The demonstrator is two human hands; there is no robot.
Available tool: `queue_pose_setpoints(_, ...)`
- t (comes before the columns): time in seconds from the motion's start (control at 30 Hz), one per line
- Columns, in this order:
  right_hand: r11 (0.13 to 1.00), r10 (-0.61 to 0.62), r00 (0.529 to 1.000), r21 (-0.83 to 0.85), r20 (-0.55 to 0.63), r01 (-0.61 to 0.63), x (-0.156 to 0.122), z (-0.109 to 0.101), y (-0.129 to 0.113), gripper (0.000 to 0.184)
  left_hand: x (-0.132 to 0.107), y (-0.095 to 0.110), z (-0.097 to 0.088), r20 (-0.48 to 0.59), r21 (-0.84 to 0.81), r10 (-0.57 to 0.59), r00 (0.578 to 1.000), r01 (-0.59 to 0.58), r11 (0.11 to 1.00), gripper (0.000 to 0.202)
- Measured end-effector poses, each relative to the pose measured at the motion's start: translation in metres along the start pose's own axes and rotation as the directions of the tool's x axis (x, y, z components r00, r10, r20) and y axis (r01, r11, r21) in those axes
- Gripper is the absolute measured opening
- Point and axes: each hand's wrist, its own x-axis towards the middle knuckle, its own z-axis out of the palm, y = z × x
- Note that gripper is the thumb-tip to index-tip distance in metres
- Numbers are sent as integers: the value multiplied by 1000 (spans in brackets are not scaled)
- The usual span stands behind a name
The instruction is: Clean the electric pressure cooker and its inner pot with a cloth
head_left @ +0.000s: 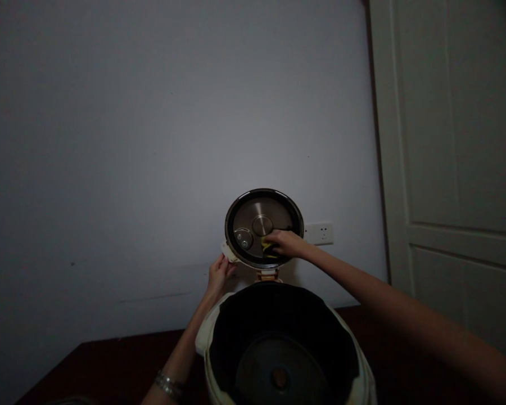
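Observation:
A white rice cooker (211, 337) stands open in front of me, its dark inner bowl (278, 332) showing. Its round lid (253, 216) is raised upright, metal inner face toward me. My left hand (219, 274) grips the lid's lower left edge, fingers closed on the rim. My right hand (287, 244) presses a yellow and dark sponge (267, 247) against the lower right of the lid's inner plate.
The cooker sits on a dark wooden table (109, 365) against a plain white wall. A wall socket (320, 233) lies just right of the lid. A white door (455, 157) fills the right side. A bracelet (168, 385) is on my left wrist.

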Motion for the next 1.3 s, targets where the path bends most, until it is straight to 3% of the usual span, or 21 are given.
queue_pose_setpoints(0.2, 998, -35, 983, 48, -179, 45, -6, 13, 4, 53, -2, 2, 2, 5, -35, -2, 1000, 2, 999, 39)
queue_pose_setpoints(0.37, 982, -96, 936, 122, -338, 145, 26, 28, -16, 62, -3, 3, 2, 6, -7, 18, 1000, -18, 1000, 43)
queue_pose_setpoints(0.47, 966, -166, 935, 138, -312, 218, 53, 33, -33, 66, -3, 3, 1, 10, 0, 20, 1000, -20, 1000, 44)
queue_pose_setpoints(0.57, 969, -208, 950, 85, -234, 234, 67, 34, -40, 59, -1, 3, 1, 12, 6, 11, 1000, -11, 1000, 46)
queue_pose_setpoints(0.73, 963, -269, 940, -77, -210, 258, 72, 18, -21, 53, 2, 0, 0, 22, 10, 38, 999, -38, 999, 45)
queue_pose_setpoints(0.9, 960, -180, 956, -252, -234, 119, 78, -23, 12, 52, 2, 0, 0, 12, 11, 29, 999, -30, 1000, 40)
queue_pose_setpoints(1.07, 938, 13, 985, -338, -172, -72, 56, -45, 21, 49, 1, 3, 2, 5, 5, 12, 1000, -12, 1000, 39)
queue_pose_setpoints(1.2, 933, 95, 985, -331, -143, -139, 18, -30, 12, 43, 1, 4, 1, 7, 30, 25, 1000, -25, 999, 39)
queue_pose_setpoints(1.3, 949, 55, 996, -306, -64, -73, -8, -12, 2, 34, 3, 3, 0, 19, 51, 56, 998, -57, 997, 43)
